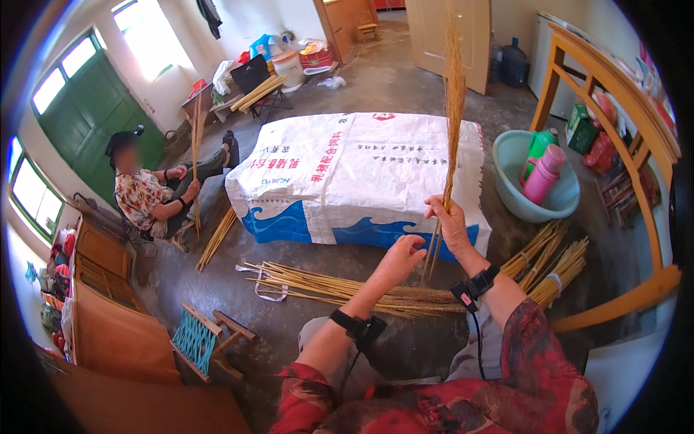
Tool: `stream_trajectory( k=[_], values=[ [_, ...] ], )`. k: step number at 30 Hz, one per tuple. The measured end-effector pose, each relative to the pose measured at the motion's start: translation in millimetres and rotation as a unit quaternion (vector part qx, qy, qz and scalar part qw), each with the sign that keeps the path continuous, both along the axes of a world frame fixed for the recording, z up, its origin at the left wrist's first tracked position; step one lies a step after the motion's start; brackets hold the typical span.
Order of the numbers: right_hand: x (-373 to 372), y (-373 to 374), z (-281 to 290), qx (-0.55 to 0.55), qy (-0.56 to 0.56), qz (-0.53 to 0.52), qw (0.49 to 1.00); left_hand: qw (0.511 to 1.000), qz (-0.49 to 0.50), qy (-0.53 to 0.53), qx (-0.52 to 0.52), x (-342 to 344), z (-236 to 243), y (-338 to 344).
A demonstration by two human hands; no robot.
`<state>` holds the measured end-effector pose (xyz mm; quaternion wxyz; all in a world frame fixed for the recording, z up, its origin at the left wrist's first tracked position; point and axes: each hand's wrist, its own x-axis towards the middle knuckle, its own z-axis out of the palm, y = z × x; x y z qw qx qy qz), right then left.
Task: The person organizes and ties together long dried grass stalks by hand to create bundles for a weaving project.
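Note:
My right hand (450, 223) is closed around a few long dry broom-straw stalks (453, 108), which stand upright with bushy heads at the top and bare ends below the hand. My left hand (402, 259) is beside the lower ends, its fingers loosely bent and apart, with nothing visible in them. Below both hands a loose pile of similar stalks (325, 283) lies across the floor, near a white strap (269, 292). Just beyond stands a low block covered with white and blue woven sacking (347, 181).
To the right are tied stalk bundles (560, 275), a pale green basin (538, 206) with two flasks, and a wooden frame (553, 79). At left a seated person (144, 195) holds upright stalks. A small stool with blue webbing (195, 340) stands near left.

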<state>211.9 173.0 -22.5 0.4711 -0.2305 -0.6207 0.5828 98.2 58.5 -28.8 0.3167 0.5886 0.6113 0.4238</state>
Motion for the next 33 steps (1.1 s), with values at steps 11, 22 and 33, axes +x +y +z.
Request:
stream_trajectory(
  k=[11, 22, 33],
  values=[
    [2, 10, -27, -0.061, -0.118, 0.034, 0.991, 0.998, -0.019, -0.057, -0.007, -4, 1, 13],
    [-7, 10, -17, -0.048, -0.003, 0.028, 0.998, 0.989, 0.040, -0.144, 0.022, -10, 10, 0],
    [-3, 8, -16, -0.058, -0.083, 0.031, 0.994, 0.934, -0.073, -0.343, 0.068, 2, 84, -24]
  ],
)
